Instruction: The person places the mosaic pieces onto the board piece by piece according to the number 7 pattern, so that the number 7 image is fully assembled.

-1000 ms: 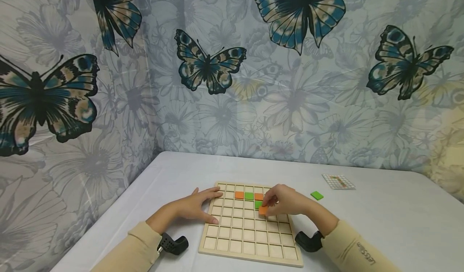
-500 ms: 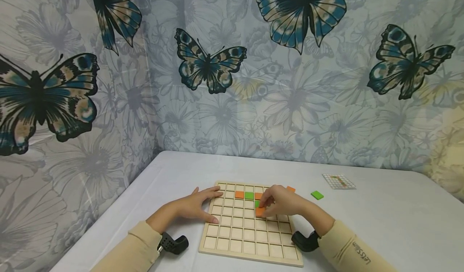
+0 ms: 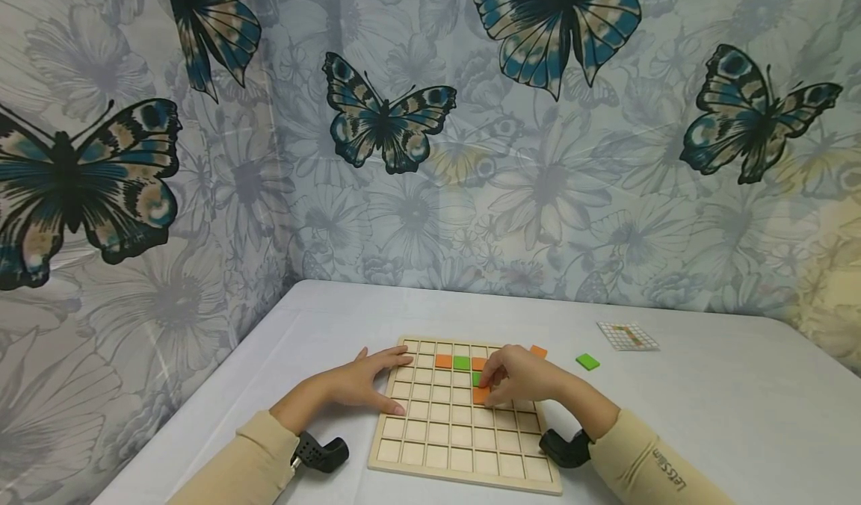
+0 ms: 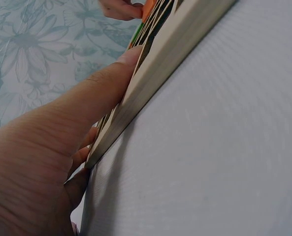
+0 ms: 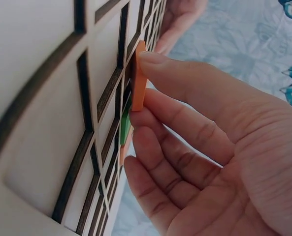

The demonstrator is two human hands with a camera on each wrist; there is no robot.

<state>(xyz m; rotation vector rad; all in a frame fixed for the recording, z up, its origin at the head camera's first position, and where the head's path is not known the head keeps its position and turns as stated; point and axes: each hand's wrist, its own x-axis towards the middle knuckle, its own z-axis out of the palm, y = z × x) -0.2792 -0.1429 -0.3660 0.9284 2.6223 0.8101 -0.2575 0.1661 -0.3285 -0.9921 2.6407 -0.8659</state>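
A wooden grid board (image 3: 440,434) lies on the white-covered table. Near its far edge an orange tile (image 3: 443,361), a green tile (image 3: 460,363) and another orange tile (image 3: 478,364) form a row. Below the row's right end is a second green tile (image 3: 476,379). My right hand (image 3: 528,374) pinches an orange square tile (image 5: 140,78) between thumb and index finger. That tile stands slightly tilted at a cell just below this green tile. Fingers spread, my left hand (image 3: 356,382) rests on the board's left edge, its thumb on the frame in the left wrist view.
Past my right hand an orange tile (image 3: 538,351) shows partly. A loose green tile (image 3: 588,361) lies right of the board, and a small printed grid card (image 3: 628,336) sits farther back. Butterfly-patterned cloth (image 3: 417,228) hangs behind the table.
My right hand has shifted slightly left with the orange tile, bringing it in line below the green tile. The orange tile behind that hand has come into view. My left hand stays put.
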